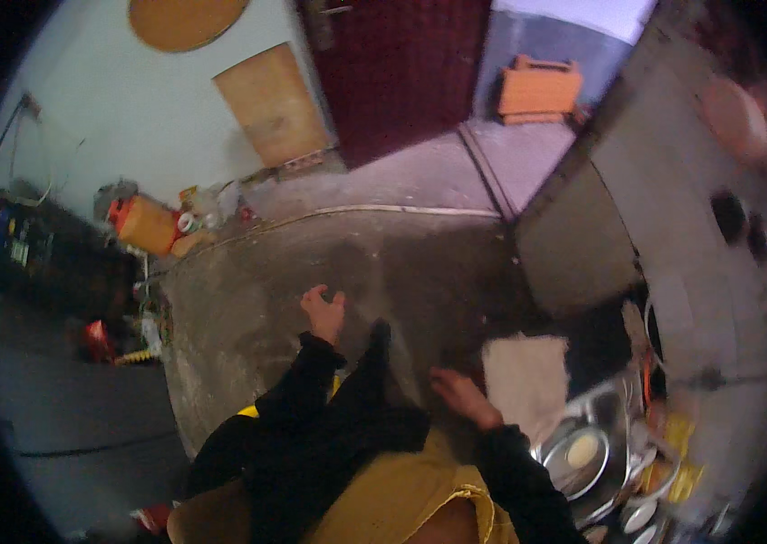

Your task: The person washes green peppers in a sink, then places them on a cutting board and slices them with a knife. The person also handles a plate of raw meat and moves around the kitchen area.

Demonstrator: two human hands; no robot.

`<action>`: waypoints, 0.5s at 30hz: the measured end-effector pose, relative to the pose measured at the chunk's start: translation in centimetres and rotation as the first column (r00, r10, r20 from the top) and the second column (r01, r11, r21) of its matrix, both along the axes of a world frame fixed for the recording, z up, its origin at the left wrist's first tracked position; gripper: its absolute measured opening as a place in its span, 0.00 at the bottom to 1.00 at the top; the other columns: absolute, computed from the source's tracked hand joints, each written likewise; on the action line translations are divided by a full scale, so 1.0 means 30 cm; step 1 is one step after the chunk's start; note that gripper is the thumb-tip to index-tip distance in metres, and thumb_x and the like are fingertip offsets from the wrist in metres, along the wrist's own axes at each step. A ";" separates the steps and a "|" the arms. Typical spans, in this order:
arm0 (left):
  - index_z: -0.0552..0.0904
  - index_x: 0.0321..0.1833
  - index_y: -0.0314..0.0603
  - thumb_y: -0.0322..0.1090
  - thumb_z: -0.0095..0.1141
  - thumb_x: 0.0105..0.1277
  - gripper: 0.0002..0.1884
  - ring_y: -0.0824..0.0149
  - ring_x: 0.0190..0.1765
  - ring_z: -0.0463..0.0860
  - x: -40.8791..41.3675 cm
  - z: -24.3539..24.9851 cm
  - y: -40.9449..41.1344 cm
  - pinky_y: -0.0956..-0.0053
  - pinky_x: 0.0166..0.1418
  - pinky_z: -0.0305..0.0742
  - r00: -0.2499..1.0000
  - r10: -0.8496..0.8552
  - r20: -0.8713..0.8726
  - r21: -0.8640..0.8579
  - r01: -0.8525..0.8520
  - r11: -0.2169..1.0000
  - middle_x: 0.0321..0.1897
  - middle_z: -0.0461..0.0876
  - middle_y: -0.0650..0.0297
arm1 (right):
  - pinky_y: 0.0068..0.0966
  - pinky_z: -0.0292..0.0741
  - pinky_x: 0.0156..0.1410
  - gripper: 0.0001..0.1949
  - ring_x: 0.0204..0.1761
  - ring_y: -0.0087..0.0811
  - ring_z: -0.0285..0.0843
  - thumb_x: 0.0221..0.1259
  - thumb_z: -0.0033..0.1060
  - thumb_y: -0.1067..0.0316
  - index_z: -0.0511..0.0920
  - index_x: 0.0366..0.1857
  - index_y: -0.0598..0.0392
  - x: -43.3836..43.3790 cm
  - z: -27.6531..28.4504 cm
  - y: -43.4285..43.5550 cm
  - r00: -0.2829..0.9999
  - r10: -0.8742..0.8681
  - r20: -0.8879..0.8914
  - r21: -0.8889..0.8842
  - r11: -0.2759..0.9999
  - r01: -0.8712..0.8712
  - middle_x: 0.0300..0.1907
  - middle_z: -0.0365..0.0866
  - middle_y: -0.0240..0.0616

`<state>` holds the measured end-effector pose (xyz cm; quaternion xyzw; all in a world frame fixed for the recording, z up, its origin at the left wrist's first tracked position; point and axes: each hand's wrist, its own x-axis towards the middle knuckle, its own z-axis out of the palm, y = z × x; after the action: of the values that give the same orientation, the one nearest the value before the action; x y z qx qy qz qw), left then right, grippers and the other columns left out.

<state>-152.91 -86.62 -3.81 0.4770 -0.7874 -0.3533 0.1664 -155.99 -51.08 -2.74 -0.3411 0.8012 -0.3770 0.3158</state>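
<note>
My left hand (324, 314) hovers over the grey concrete floor (254, 306), its thumb and fingers apart and nothing in them. Lower and to the right, my right hand (463, 397) is held out with extended fingers and appears to hold nothing. It is nearest to a pale beige cloth or sheet (526, 377), which lies just right of it; whether they touch is unclear. Below my hands a tan cardboard-like piece (390, 493) with a torn-looking edge covers part of my lap. Both forearms are in dark sleeves.
At the lower right, a metal basin (611, 415) holds a round metal bowl (556, 479), with dishes around it. An orange jug (145, 224) and clutter line the left wall. Ahead are a dark red door (404, 75), a leaning wooden panel (271, 102) and an orange case (539, 92).
</note>
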 end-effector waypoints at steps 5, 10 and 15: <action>0.74 0.58 0.36 0.39 0.63 0.63 0.24 0.48 0.53 0.76 -0.051 0.148 -0.301 0.58 0.62 0.71 0.932 0.322 -0.168 0.371 -0.243 0.896 0.66 0.62 0.49 | 0.43 0.75 0.66 0.20 0.62 0.55 0.77 0.67 0.59 0.64 0.76 0.62 0.57 -0.242 -0.019 -0.317 0.971 0.225 -0.078 0.020 0.974 -0.224 0.59 0.80 0.55; 0.79 0.50 0.34 0.37 0.63 0.62 0.18 0.47 0.49 0.77 -0.101 0.112 -0.667 0.54 0.58 0.72 0.967 0.229 -0.110 -0.135 -0.243 0.961 0.54 0.74 0.48 | 0.41 0.74 0.67 0.18 0.62 0.51 0.77 0.71 0.56 0.61 0.77 0.62 0.53 -0.514 0.178 -0.734 0.953 0.302 -0.032 0.180 0.939 -0.292 0.59 0.80 0.49; 0.82 0.43 0.32 0.37 0.62 0.62 0.14 0.47 0.50 0.79 -0.294 -0.043 -0.774 0.57 0.57 0.73 0.955 0.231 -0.184 -0.095 -0.252 0.963 0.44 0.81 0.48 | 0.41 0.75 0.65 0.18 0.61 0.52 0.78 0.69 0.58 0.64 0.77 0.61 0.55 -0.700 0.216 -0.883 0.967 0.253 -0.025 0.074 0.965 -0.250 0.59 0.80 0.50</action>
<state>-161.74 -109.85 -5.10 0.5269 -0.7253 -0.3230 0.3032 -176.98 -77.56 3.75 -0.4350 0.7696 -0.2994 0.3589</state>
